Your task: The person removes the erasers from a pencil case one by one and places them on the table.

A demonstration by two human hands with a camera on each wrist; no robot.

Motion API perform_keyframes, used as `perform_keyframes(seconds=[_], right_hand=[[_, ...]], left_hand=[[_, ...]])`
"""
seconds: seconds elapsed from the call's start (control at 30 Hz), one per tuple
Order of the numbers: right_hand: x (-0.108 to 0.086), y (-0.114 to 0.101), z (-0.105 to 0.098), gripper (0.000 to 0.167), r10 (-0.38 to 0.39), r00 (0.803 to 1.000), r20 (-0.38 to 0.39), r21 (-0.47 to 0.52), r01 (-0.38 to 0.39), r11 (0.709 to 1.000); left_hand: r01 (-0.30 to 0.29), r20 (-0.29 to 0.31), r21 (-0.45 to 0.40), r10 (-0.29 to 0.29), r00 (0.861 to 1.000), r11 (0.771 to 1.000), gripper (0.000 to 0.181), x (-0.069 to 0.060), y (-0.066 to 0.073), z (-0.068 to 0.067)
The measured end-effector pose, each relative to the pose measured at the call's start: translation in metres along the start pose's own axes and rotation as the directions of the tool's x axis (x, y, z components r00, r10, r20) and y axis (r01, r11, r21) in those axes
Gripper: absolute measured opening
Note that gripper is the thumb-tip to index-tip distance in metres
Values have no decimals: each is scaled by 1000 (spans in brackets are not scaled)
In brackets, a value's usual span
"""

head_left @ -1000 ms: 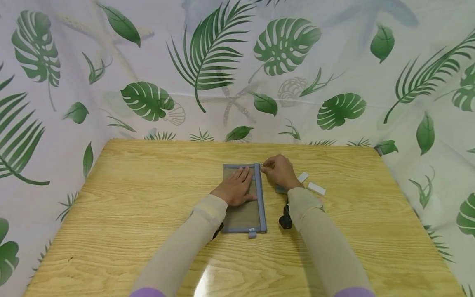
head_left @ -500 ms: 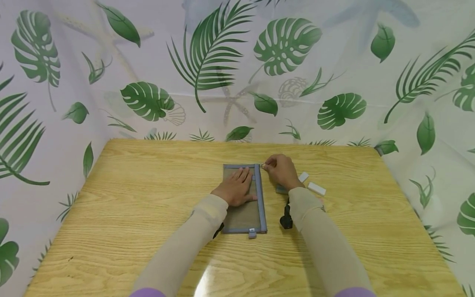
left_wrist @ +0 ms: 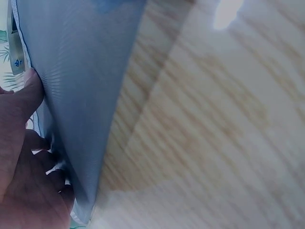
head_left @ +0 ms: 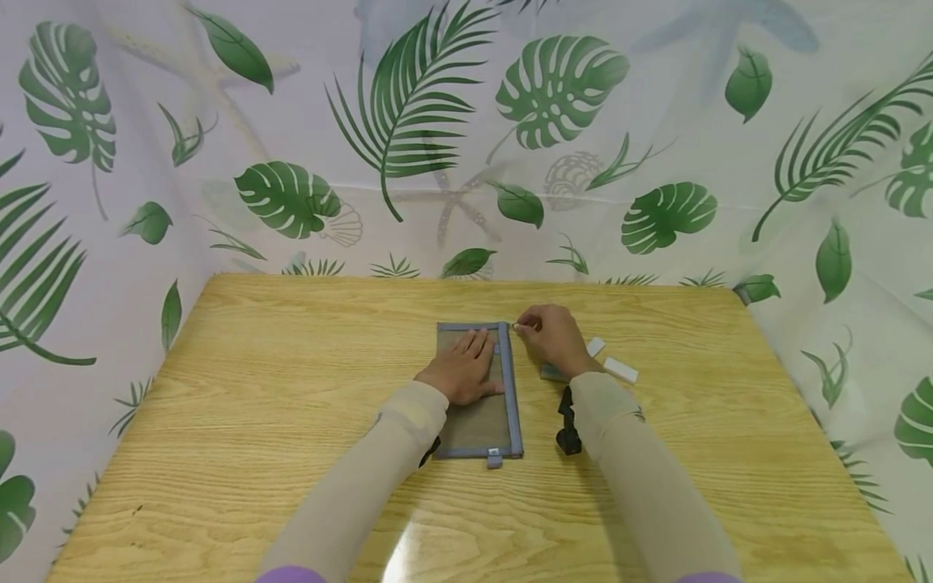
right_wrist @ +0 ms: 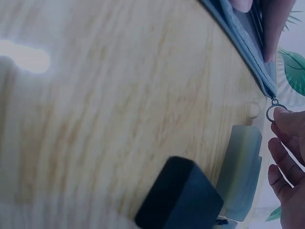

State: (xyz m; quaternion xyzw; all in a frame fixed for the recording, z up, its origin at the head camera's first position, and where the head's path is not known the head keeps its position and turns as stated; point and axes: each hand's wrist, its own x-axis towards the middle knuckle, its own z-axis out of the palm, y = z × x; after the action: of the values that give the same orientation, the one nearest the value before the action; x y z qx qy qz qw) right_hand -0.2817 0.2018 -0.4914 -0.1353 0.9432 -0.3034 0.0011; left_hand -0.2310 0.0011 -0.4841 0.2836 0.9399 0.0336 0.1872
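Observation:
A zipped mesh pouch [head_left: 477, 425] with grey-blue edging lies flat on the table, its zipper side to the right. My left hand [head_left: 461, 368] rests on it with fingers stretched out; the left wrist view catches the thumb [left_wrist: 32, 90] at the zipper edge. At the pouch's far right corner, my right hand [head_left: 555, 336] pinches the small metal ring [right_wrist: 269, 114] of the zipper pull between thumb and finger. The zipper [right_wrist: 248, 52] appears shut along its visible length.
Two white blocks [head_left: 621, 370] and a greyish block [head_left: 551, 372] lie right of the pouch, partly behind my right wrist. Close up, a pale block [right_wrist: 240, 171] and a dark block [right_wrist: 181, 200] appear. The wooden table [head_left: 291, 364] meets a leaf-print cloth [head_left: 452, 219].
My right wrist and forearm have shifted slightly to the right, with the ring still pinched. The left hand and the pouch stay where they were.

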Motion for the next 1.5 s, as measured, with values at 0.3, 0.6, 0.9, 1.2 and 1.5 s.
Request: perform_keyframes(seconds=[0.3,0.6,0.9,1.2,1.5], right_hand=[[-2,-2,0,16,-18,1000,24,-36,19,999],[-3,-3,2,15,-46,998,33,-71,48,996],[-5,-4,3,16,-53,998,30,-86,56,995],[-6,-4,4,14,-63,998,25,-107,65,992],[-8,-5,3,10,-121,993,14,-130,121,984]], left_hand=[[17,-21,8,-17,1000,1000,87,0,4,-3],[20,-47,-17,-21,999,1000,85,4,4,3],[23,-36,-35,-24,999,999,84,1,4,2],[37,-21,-36,-38,999,999,84,2,6,-1],[45,-20,-11,-46,999,999,85,4,7,1]])
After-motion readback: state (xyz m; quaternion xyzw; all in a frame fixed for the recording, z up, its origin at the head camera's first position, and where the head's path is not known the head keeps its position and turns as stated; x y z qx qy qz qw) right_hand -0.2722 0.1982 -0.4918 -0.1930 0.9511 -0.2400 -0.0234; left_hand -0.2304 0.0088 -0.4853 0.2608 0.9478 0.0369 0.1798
